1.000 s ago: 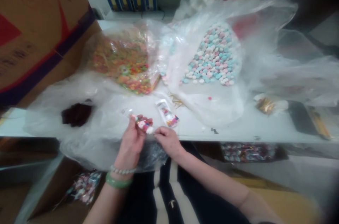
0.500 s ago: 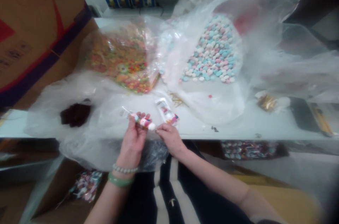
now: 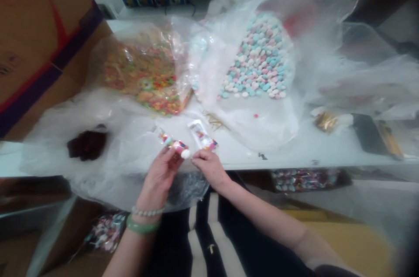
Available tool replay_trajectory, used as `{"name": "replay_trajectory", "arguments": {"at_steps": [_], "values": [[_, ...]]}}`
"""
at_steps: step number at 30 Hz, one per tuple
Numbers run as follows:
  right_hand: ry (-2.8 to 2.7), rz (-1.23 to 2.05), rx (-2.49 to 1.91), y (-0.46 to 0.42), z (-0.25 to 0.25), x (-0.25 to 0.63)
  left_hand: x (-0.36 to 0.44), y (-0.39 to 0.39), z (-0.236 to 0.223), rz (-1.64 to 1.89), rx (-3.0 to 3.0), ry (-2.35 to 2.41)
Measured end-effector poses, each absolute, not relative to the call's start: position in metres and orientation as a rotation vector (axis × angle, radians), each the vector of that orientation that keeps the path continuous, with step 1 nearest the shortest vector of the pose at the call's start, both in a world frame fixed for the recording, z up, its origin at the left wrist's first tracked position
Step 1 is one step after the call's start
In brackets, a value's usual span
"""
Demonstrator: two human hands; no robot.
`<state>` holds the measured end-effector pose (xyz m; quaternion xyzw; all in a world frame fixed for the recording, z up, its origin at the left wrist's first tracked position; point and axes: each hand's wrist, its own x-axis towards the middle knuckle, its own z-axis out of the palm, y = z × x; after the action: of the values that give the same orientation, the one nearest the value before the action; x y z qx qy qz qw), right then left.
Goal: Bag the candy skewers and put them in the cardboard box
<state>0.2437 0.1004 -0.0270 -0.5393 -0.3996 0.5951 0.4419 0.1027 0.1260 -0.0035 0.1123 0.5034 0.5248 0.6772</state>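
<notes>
A small clear printed candy packet, with pastel sweets showing inside, is gripped in my left hand, thumb and fingers closed round its lower side. At its near right end sits a round white candy. Just right of that candy, my right hand is closed in a pinch; whatever its fingertips hold is too small to make out. Beyond the right hand, a second printed packet lies on the table. Thin gold twist ties are scattered behind it.
Pastel candies lie in a large open plastic bag at back right. A clear bag of orange and green sweets stands left of them. Dark brown pieces rest on plastic at left. A cardboard box stands far left; filled packets sit below.
My left hand's fingers have shifted along the packet, showing more of its far end. The right hand keeps its pinch beside the white candy. The whole view has moved slightly.
</notes>
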Motion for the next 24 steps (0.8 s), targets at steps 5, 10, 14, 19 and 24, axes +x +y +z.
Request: {"name": "replay_trajectory", "arguments": {"at_steps": [5,10,14,19,24], "values": [[-0.774,1.698,-1.277,0.1,-0.026,0.245,0.101,0.128,-0.007,1.127,0.208,1.148],[-0.858,1.704,-1.278,0.098,-0.029,0.247,0.096,0.135,-0.001,1.203,0.119,1.11],[-1.011,1.603,-1.344,0.096,-0.028,0.248,0.092,0.138,0.004,1.232,0.105,1.11],[-1.178,1.475,-1.375,0.094,-0.026,0.247,0.086,0.139,0.006,1.224,0.114,1.134],[-1.091,1.508,-1.337,0.092,-0.034,0.246,0.084,0.142,0.004,1.286,0.07,1.131]]}}
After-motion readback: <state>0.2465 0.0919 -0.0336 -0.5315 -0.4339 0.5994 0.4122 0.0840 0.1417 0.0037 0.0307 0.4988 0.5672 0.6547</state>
